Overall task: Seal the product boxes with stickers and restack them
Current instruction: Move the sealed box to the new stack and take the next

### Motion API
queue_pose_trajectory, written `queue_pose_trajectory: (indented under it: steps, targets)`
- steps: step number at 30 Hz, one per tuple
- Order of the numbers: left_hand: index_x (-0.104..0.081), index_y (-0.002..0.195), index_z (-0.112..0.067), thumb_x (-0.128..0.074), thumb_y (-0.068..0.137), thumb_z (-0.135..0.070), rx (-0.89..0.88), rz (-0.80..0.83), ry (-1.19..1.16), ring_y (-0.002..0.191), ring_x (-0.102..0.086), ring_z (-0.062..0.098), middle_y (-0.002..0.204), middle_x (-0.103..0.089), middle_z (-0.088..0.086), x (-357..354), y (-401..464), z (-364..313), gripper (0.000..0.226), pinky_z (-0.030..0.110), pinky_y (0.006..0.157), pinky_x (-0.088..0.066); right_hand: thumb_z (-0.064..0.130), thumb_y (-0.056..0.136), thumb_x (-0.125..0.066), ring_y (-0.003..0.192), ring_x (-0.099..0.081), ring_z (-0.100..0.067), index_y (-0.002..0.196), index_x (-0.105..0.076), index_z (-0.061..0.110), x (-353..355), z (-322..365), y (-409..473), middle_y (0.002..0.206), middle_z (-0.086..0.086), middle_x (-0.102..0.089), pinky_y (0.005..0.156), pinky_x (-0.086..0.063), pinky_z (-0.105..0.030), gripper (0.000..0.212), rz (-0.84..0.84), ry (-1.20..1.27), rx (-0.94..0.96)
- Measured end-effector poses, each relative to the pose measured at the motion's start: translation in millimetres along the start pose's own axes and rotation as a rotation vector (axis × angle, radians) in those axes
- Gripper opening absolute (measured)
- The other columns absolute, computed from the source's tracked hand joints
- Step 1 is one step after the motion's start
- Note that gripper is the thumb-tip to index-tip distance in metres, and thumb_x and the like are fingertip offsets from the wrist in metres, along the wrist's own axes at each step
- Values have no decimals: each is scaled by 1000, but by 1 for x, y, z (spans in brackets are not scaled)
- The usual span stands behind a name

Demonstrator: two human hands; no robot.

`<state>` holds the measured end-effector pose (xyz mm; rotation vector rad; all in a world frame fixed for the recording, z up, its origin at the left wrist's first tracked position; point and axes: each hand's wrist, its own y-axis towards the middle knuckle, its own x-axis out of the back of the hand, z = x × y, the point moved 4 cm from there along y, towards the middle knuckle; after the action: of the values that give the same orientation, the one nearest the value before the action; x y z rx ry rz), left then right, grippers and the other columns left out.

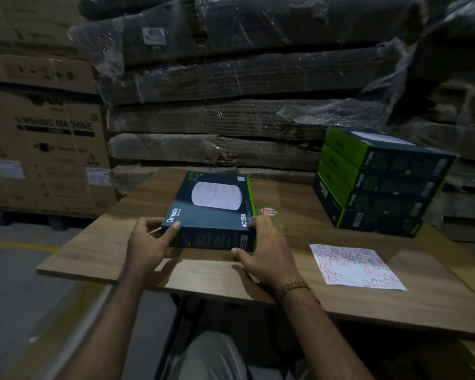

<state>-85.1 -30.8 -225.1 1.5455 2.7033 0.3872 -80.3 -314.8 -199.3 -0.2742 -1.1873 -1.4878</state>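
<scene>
At frame centre I hold the product box [214,209] on the bench [99,248]: left hand [148,242] grips its near-left corner, right hand [263,248] its near-right corner, fingers curled round the edges. The sticker sheet [357,266] lies lower right, nearer my right hand; the sealed-box stack [379,182] stands beyond it.

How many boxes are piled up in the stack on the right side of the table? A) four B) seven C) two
A: the stack of boxes at the right of the table shows four layers, one on top of another, while both hands hold a separate box.
</scene>
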Motion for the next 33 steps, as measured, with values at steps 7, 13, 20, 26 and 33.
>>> queue_pose_trajectory:
  steps: [7,13,20,26,33]
  targets:
    - [-75,126,-19,-88,76,-61,-21,49,9,106,-76,13,117,-80,-3,-4,-49,-2,67,46,98,-62,28,65,-100,121,-57,-8,135,-53,29,37,-9,-54,140,12,-54,109,-50,-32,85,56,72,-83]
    - [-74,130,-29,-100,70,-30,-143,140,182,98,-75,4,105,-80,-14,-14,-97,-1,65,27,84,-60,39,55,-105,131,-53,-15,160,-46,23,55,-13,-87,145,11,-41,116,-48,-35,121,104,-18,-99]
    - [-49,152,-23,-106,52,-9,-202,179,300,113,-61,7,120,-64,-15,-18,-123,-16,116,8,81,-46,33,51,-107,135,-47,-20,144,-45,21,54,-8,-101,150,6,-34,116,-48,-37,113,15,-203,-35]
    - [-47,146,-20,-106,49,-8,-366,125,399,122,-61,25,131,-65,4,-24,-134,-17,115,29,91,-48,28,53,-105,108,-56,-21,118,-49,24,61,-7,-115,121,5,-53,84,-55,-37,86,-115,-211,34]
    - [-54,151,-32,-105,60,-30,-556,57,209,116,-67,16,136,-66,-8,1,-132,-39,104,41,98,-60,30,64,-97,114,-59,-20,129,-61,21,107,6,-112,124,5,-62,98,-53,-41,75,-173,-58,144]
